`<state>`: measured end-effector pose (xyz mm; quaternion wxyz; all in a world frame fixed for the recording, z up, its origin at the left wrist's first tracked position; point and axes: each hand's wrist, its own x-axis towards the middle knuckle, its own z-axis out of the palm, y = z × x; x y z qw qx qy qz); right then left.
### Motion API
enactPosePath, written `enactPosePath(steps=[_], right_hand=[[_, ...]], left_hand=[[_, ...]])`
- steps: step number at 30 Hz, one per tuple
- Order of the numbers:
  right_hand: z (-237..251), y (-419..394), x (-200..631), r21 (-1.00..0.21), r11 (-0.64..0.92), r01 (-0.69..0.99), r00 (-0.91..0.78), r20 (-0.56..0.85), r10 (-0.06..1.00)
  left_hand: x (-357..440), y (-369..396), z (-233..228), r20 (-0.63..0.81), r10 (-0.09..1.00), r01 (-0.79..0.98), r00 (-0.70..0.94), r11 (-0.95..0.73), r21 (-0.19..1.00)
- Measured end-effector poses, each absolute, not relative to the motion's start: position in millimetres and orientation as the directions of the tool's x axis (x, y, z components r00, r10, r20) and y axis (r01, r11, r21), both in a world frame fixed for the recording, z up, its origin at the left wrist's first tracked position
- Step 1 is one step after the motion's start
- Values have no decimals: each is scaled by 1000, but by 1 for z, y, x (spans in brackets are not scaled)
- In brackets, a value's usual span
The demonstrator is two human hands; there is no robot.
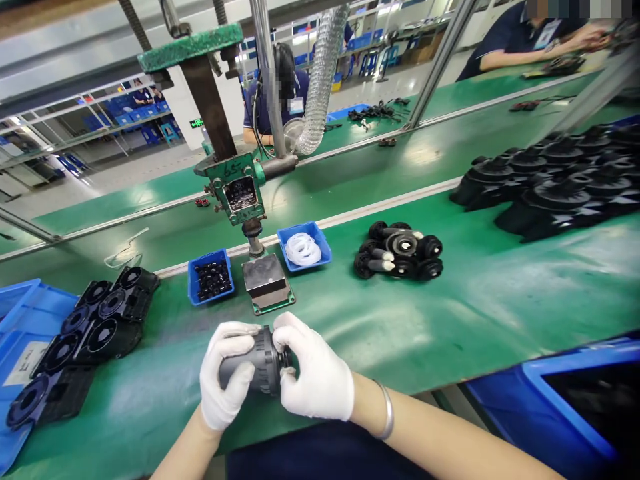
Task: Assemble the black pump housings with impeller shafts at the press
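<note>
Both gloved hands are around a dark grey plastic housing (pixel 264 363) with a ribbed collar, tilted on its side above the green bench. My left hand (pixel 227 373) wraps round its body with the thumb near me. At the collar end, my right hand (pixel 313 373) closes its fingers on a small black part (pixel 285 358) that sticks out of the housing; the part's exact kind is partly hidden by the fingers. Just beyond the hands stands the metal block (pixel 265 277) of a green hand press (pixel 237 193).
Blue bins hold small black parts (pixel 214 280) and white rings (pixel 303 249). Black rotor-like pieces (pixel 400 250) lie to the right, black cone-shaped covers (pixel 560 177) farther right. Black housings (pixel 95 327) and blue crates (pixel 25 353) are at left. A co-worker (pixel 280 93) sits opposite.
</note>
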<state>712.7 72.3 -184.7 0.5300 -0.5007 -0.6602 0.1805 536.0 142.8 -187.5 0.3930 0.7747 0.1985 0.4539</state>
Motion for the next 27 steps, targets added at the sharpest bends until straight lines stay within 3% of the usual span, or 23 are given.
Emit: enactPosePath(steps=[4,6,8,10,14,17,21,27], right_hand=[[-170,71,711,-736,432,522,67,540,839],[-159,69,707,-707,415,573,67,545,836],[-154,66,704,-673,343,656,68,505,860],[-159,66,704,-637,248,729,53,414,909],[-192,68,719,-566,190,802,-16,297,955],[-212,69,734,-565,187,804,-9,303,953],[-222,74,743,-784,247,570,-39,274,961],[-223,86,751,-936,54,348,-50,39,998]], left_hand=[[547,143,-190,430,782,-124,450,-422,898],[561,142,-196,215,886,-207,410,-140,968],[579,141,-205,-27,905,-221,424,133,966],[593,142,-216,-144,887,-157,439,233,960],[591,148,-231,-128,912,-86,390,175,981],[572,147,-237,-27,876,-57,482,62,996],[560,135,-247,89,700,15,708,-140,990],[572,127,-254,187,695,95,694,-346,933]])
